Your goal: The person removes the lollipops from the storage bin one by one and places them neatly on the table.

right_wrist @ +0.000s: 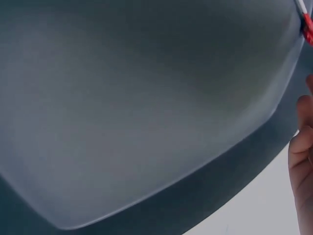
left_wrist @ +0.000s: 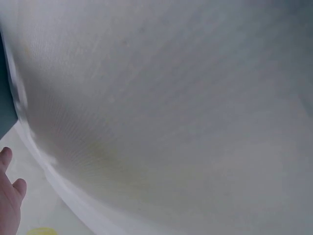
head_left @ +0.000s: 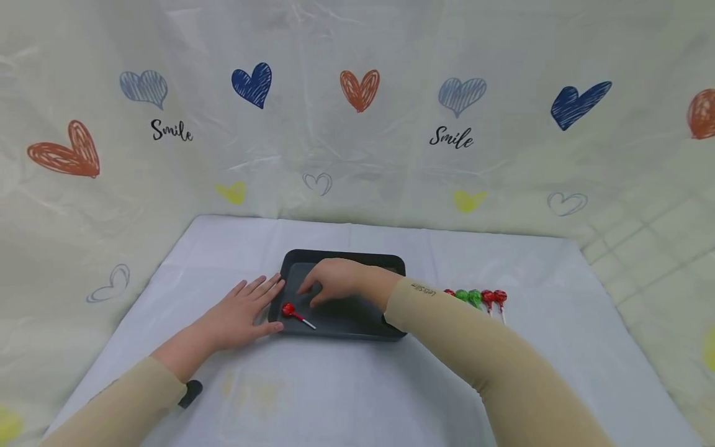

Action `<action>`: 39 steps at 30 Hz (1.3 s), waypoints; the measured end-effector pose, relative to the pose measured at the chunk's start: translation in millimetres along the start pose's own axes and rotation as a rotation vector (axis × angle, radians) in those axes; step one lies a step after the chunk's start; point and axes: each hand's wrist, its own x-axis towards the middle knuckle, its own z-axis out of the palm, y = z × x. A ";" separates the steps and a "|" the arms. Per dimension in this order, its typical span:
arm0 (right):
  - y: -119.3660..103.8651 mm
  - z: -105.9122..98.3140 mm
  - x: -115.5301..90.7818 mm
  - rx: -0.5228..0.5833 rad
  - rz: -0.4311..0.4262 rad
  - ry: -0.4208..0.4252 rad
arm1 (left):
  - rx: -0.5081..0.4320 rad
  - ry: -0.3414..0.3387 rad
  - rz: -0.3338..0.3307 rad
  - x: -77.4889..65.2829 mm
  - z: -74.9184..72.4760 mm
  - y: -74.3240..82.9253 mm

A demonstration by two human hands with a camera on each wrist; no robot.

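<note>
A dark grey rectangular tray (head_left: pixel 357 320) lies on the white-covered table. In its front left corner is a red-wrapped lollipop (head_left: pixel 288 309), its white stick pointing toward the right and front. My left hand (head_left: pixel 240 316) is spread flat, fingertips and thumb at the tray's left edge. Over the tray, my right hand (head_left: pixel 337 279) hangs with bent fingers and a gap between thumb and forefinger, just behind the lollipop; nothing shows between them. The right wrist view catches part of this hand (right_wrist: pixel 303 156) and the lollipop (right_wrist: pixel 308 30) at the right edge.
Right of the tray, several red and green lollipops (head_left: pixel 475 297) lie in a row, partly hidden by my right sleeve (head_left: pixel 475 341). A pale curtain (head_left: pixel 313 143) with printed hearts stands behind the table. A small black object (head_left: pixel 191 393) shows by my left cuff.
</note>
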 end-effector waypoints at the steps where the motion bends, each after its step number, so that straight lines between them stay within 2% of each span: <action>1: -2.1 0.4 2.7 -0.011 0.002 -0.005 | -0.002 0.002 0.003 0.0 -0.3 -0.1; 10: -15.9 5.6 21.6 -0.068 0.007 -0.041 | -0.022 0.004 0.025 -0.7 -2.7 -0.7; 19: -24.4 12.6 32.0 -0.103 -0.040 -0.063 | -0.012 0.026 0.041 -1.4 -3.3 -0.7; 39: -31.3 18.6 30.9 -0.080 0.000 -0.084 | -0.023 0.016 0.031 -1.6 -5.4 0.2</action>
